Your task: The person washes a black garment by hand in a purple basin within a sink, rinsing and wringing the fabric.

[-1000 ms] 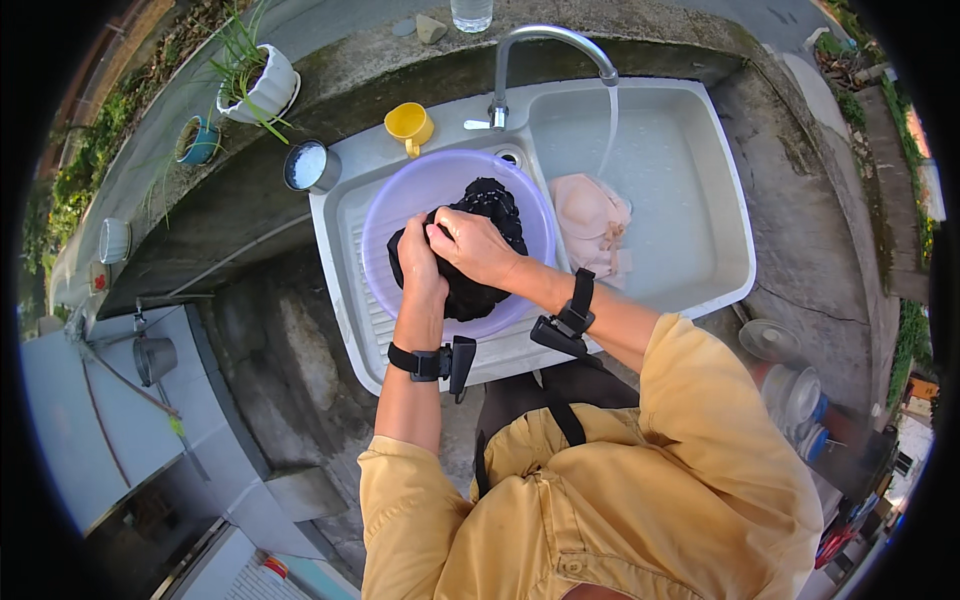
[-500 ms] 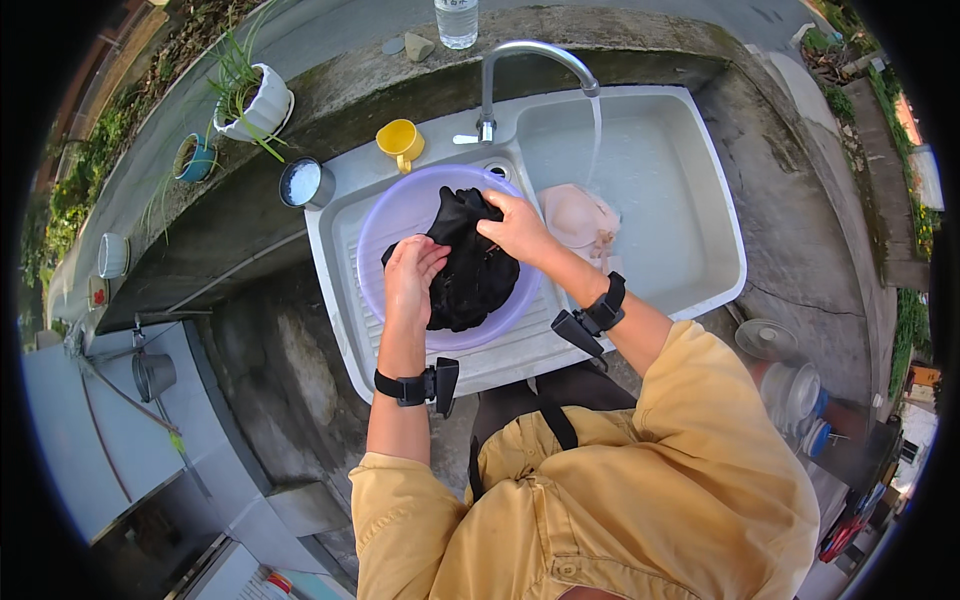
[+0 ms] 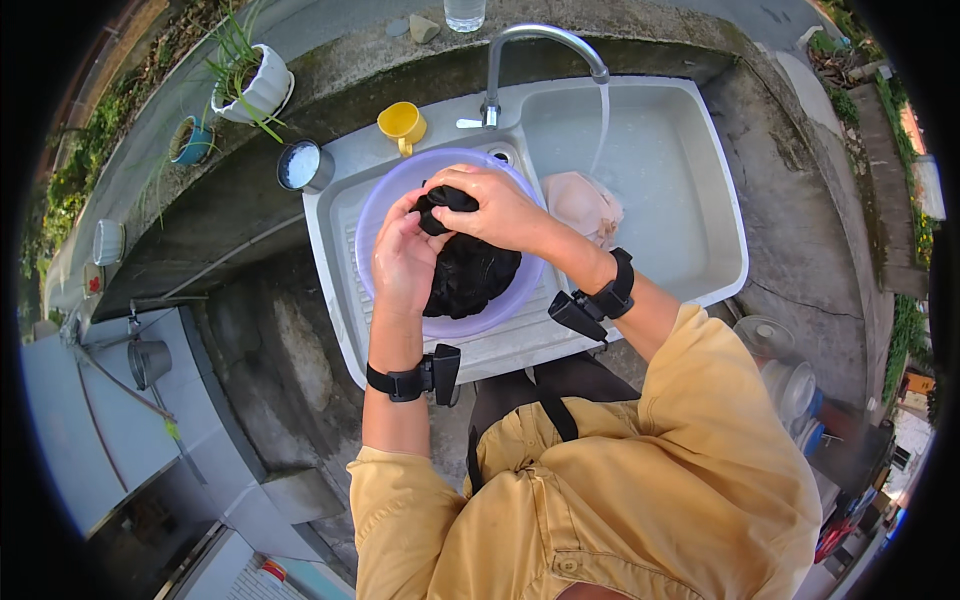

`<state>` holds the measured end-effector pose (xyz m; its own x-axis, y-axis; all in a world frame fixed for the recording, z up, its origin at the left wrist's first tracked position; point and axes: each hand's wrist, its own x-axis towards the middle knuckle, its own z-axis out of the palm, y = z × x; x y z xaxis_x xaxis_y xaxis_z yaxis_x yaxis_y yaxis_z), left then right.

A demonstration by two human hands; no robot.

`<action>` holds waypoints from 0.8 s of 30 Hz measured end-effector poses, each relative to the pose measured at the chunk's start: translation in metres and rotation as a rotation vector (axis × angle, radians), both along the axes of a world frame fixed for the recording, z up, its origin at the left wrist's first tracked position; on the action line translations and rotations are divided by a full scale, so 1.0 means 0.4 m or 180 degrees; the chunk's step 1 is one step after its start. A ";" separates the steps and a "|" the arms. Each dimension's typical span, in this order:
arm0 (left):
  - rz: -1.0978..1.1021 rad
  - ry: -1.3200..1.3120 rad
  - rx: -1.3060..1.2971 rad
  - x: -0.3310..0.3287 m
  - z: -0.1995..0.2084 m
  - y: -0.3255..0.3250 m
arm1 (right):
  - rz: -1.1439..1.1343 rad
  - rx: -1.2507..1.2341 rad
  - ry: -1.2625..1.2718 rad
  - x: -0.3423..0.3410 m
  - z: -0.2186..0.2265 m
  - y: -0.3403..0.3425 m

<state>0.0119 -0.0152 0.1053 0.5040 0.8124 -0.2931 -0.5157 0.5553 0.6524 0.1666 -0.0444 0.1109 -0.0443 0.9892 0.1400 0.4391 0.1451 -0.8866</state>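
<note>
A black cloth garment [image 3: 472, 275] lies bunched in a pale purple basin [image 3: 376, 205], which stands on the ribbed drainboard of the grey sink [image 3: 690, 110]. Over the basin, both my hands gather a wad of this black cloth between them. My left hand [image 3: 404, 258] cups the wad from the left, fingers curled against it. From the right, my right hand [image 3: 500, 208] wraps its fingers and thumb round the same wad. A pale pink bra-like garment [image 3: 583, 205] sits in the sink bowl, just right of my right forearm.
Water runs from the curved faucet [image 3: 548, 33] into the bowl. A yellow cup [image 3: 402, 122] and a dark cup of white powder [image 3: 305, 166] stand at the sink's back left edge. Potted plants [image 3: 255, 85] and a clear bottle [image 3: 465, 12] line the ledge behind.
My hands have come closer together, bunching the black cloth that was spread between them. The right hand has turned and moved left over the cloth.
</note>
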 end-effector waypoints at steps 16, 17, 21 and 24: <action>0.0227 0.1421 -0.1842 0.123 -0.165 -0.104 | -0.1983 -0.0279 -0.0791 -0.056 -0.193 -0.053; 0.0244 0.1088 -0.1778 0.111 -0.226 -0.096 | -0.1891 -0.0635 -0.0926 -0.074 -0.193 -0.064; 0.0294 0.0763 -0.1351 0.046 -0.264 -0.063 | -0.1672 -0.0622 -0.0027 -0.136 -0.189 -0.086; 0.0048 0.1740 -0.0992 0.075 -0.188 -0.049 | -0.1724 -0.1130 0.0154 -0.038 -0.227 -0.059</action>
